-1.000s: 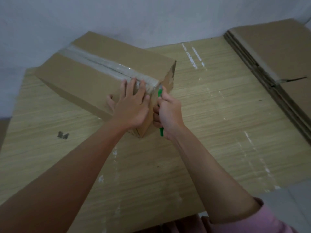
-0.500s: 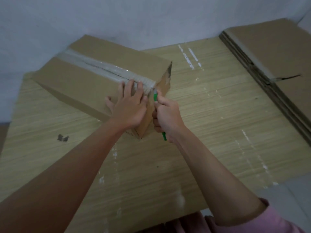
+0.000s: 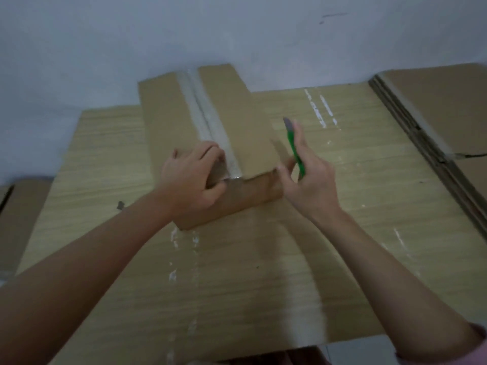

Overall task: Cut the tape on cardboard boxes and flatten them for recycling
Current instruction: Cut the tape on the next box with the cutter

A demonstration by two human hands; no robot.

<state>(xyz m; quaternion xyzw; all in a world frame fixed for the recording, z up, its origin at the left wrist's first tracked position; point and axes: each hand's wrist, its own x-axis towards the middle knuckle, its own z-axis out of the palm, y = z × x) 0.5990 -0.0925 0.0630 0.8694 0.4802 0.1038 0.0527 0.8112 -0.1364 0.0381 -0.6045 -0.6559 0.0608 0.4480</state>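
One taped box [image 3: 237,133] lies on the table [image 3: 342,206] — the left hand [image 3: 192,180] grips its near edge, the right hand [image 3: 311,180] holds one green cutter [image 3: 296,151] just beside it. One stack of flat cardboard [image 3: 434,106] is far right.

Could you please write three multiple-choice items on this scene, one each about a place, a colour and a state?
1. Where does the left hand rest?
A. on the near end of the cardboard box
B. on the flattened stack
C. on the bare table

2. What colour is the knife handle?
A. red
B. green
C. black

3. How is the knife held?
A. lying on the table
B. stuck in the tape strip
C. in the right hand, clear of the box

Answers: 1 A, fingers grip the box's near edge; 2 B, the handle is bright green; 3 C, the blade points up beside the box.
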